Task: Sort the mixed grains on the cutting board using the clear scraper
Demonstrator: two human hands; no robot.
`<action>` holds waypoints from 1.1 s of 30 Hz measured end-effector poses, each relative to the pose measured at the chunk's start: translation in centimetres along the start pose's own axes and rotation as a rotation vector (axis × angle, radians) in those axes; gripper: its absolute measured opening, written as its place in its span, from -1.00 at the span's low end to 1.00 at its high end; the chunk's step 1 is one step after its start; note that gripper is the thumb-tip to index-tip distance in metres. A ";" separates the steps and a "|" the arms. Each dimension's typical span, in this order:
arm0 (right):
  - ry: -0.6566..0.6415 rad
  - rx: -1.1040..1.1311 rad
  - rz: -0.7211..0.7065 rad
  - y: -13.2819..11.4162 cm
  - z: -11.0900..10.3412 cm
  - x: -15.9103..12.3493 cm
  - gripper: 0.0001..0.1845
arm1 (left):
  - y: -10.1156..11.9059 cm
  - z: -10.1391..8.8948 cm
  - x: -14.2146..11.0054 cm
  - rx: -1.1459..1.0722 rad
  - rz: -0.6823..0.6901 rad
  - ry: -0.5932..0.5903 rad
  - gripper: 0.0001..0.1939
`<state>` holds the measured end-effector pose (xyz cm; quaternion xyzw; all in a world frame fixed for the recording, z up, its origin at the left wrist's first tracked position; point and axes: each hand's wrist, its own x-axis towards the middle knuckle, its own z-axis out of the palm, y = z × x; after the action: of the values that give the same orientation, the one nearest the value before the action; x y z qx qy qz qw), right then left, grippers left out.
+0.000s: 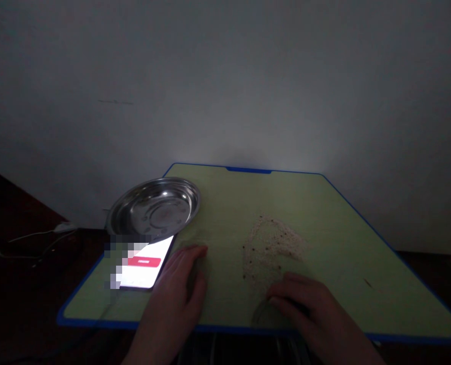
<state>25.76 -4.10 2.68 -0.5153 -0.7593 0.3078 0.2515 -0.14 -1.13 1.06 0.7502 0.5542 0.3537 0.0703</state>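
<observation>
My left hand [180,284] lies on the green table top [225,197], beside a lit phone [144,271]. Its fingers are loosely bent with the thumb apart, and it holds nothing. Close to the front edge, my right hand [305,304] has thumb and forefinger pinched together at the near side of a thin spread of pale small grains [290,243]. Whatever may be between those fingertips is too small and dark to make out. Several dark round bits [267,249] are scattered among the grains.
A shallow shiny metal basin [155,208] stands at the left, partly over the phone's far end. A blue rim [385,243] borders the table, whose far side meets a grey wall [248,86]. White cables [54,233] lie beyond the left side. The light is dim.
</observation>
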 end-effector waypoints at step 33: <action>0.181 -0.221 -0.048 -0.3 -0.3 4.0 -0.73 | -0.3 0.0 0.0 -0.003 -0.006 0.010 -0.65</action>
<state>24.45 -0.40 3.38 -0.5471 -0.7749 0.1684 0.2680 -0.34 -1.05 0.88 0.7467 0.5563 0.3580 0.0697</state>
